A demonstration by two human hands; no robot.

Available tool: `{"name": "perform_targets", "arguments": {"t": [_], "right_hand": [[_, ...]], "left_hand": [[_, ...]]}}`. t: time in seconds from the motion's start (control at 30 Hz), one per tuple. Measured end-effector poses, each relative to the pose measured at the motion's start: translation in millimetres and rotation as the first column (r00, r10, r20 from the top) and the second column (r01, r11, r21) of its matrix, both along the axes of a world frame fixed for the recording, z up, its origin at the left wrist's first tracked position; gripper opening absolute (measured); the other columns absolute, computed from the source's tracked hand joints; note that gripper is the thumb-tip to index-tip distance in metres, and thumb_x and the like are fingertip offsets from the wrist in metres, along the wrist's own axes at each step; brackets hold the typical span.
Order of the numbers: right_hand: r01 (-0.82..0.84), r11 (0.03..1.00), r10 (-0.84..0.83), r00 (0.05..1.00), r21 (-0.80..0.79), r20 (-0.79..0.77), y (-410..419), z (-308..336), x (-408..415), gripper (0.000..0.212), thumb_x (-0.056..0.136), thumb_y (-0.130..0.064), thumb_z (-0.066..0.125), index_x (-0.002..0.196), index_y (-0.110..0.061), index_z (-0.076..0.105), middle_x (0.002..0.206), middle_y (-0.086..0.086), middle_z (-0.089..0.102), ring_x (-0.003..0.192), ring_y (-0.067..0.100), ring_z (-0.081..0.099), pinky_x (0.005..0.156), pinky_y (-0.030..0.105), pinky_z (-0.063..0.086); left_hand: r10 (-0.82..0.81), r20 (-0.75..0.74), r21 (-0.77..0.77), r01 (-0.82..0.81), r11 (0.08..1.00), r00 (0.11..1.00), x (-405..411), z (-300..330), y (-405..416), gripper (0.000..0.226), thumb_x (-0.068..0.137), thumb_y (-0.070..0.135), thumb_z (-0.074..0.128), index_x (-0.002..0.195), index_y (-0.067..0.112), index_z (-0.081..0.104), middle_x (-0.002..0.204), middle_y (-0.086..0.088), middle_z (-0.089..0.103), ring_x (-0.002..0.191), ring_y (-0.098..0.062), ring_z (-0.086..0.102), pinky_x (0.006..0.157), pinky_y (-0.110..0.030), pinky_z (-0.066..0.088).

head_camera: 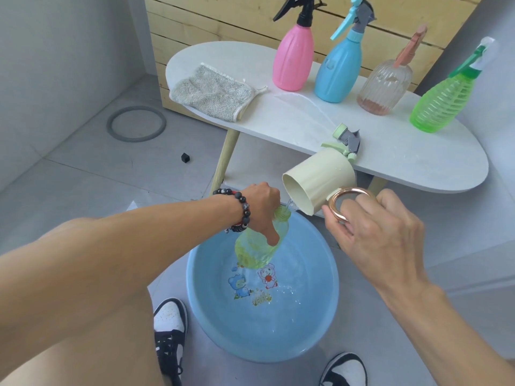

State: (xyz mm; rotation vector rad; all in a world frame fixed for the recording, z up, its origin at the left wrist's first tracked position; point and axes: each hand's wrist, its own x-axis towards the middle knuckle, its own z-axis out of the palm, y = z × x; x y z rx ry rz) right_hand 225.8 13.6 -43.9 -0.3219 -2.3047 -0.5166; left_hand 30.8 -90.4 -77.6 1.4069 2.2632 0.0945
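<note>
My left hand (260,208) grips a yellow-green translucent bottle (259,246) without its spray head, held tilted over a blue basin (211,324) with water in it. My right hand (370,227) holds a cream cup (317,181) by its rose-gold ring handle (349,203). The cup is tipped with its mouth toward the bottle's neck, and a thin stream of water runs from the cup's rim onto the neck. A pale green spray head (344,140) lies on the white table (390,151) just behind the cup.
On the table stand a pink spray bottle (292,58), a blue one (340,68), a clear ribbed one (384,84) and a green one (443,104), and a grey cloth (211,91) lies at the left end. A grey ring (136,123) lies on the floor. My shoes flank the basin.
</note>
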Motion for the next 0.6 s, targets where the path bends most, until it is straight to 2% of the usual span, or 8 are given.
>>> {"name": "perform_targets", "arguments": {"t": [0.1,0.17,0.27,0.33,0.4,0.5,0.57,0.6], "right_hand": [[-0.030,0.999,0.031,0.999,0.016,-0.017,-1,1,0,0.045,0.100,-0.034,0.063,0.062,-0.017,0.047,0.058,0.001,0.043,0.057,0.025,0.037,0.043,0.032,0.033],[-0.038,0.999,0.037,0.999,-0.039,-0.039,-2,1,1,0.047,0.099,-0.033,0.065,0.060,-0.018,0.044,0.057,-0.001,0.042,0.056,0.025,0.037,0.044,0.029,0.028],[0.023,0.947,-0.040,0.998,-0.321,-0.046,3,-4,1,0.052,0.097,-0.035,0.065,0.059,-0.023,0.032,0.056,-0.008,0.033,0.054,0.026,0.036,0.050,0.025,0.021],[0.172,0.813,-0.154,0.985,-0.557,0.078,16,-16,2,0.057,0.098,-0.038,0.061,0.057,-0.016,0.029,0.051,-0.002,0.030,0.053,0.032,0.036,0.047,0.031,0.021],[0.356,0.613,-0.206,0.934,-0.705,0.292,33,-38,3,0.059,0.102,-0.044,0.055,0.059,-0.008,0.034,0.051,0.008,0.038,0.058,0.039,0.042,0.050,0.037,0.032],[0.518,0.342,-0.019,0.838,-0.784,0.545,40,-82,0,0.056,0.106,-0.046,0.046,0.062,-0.012,0.046,0.059,0.003,0.050,0.067,0.030,0.051,0.062,0.037,0.035],[0.613,0.154,0.104,0.770,-0.775,0.629,37,-120,-1,0.048,0.106,-0.039,0.045,0.078,-0.004,0.062,0.069,0.001,0.056,0.067,0.022,0.052,0.063,0.033,0.036],[0.658,0.106,0.130,0.735,-0.746,0.666,33,-141,-1,0.044,0.105,-0.037,0.046,0.087,-0.004,0.067,0.074,0.001,0.060,0.068,0.021,0.054,0.064,0.032,0.039]], "left_hand": [[0.006,0.010,0.005,-0.006,1.000,1.000,-1,-1,0,0.055,0.058,0.045,0.088,0.061,0.012,0.044,0.058,0.002,0.039,0.050,-0.016,0.037,0.044,-0.024,0.032],[0.003,0.005,0.011,-0.003,1.000,1.000,-2,-2,1,0.054,0.058,0.046,0.087,0.061,0.012,0.045,0.058,0.002,0.040,0.050,-0.016,0.037,0.044,-0.024,0.033],[0.004,0.006,0.018,-0.004,1.000,1.000,-5,-3,1,0.054,0.058,0.046,0.088,0.062,0.012,0.046,0.058,0.001,0.041,0.049,-0.016,0.036,0.042,-0.022,0.031],[0.001,0.005,0.024,-0.001,1.000,1.000,-7,-4,0,0.055,0.057,0.047,0.088,0.061,0.012,0.047,0.057,0.001,0.041,0.048,-0.016,0.036,0.041,-0.022,0.029],[-0.003,-0.007,0.027,0.003,1.000,1.000,-10,-6,0,0.056,0.056,0.049,0.087,0.060,0.012,0.046,0.056,0.001,0.041,0.048,-0.016,0.036,0.041,-0.022,0.030],[0.011,-0.005,0.064,-0.010,0.998,1.000,-16,-10,-4,0.059,0.055,0.049,0.088,0.056,0.013,0.041,0.053,0.003,0.037,0.046,-0.015,0.033,0.040,-0.023,0.027],[0.017,0.018,0.106,-0.018,0.994,1.000,-20,-11,-6,0.061,0.055,0.048,0.089,0.055,0.013,0.038,0.051,0.003,0.034,0.046,-0.015,0.029,0.040,-0.024,0.024],[0.028,0.040,0.128,-0.032,0.991,0.999,-21,-11,-7,0.061,0.056,0.047,0.089,0.054,0.014,0.037,0.050,0.004,0.033,0.045,-0.015,0.028,0.039,-0.024,0.023]]}}
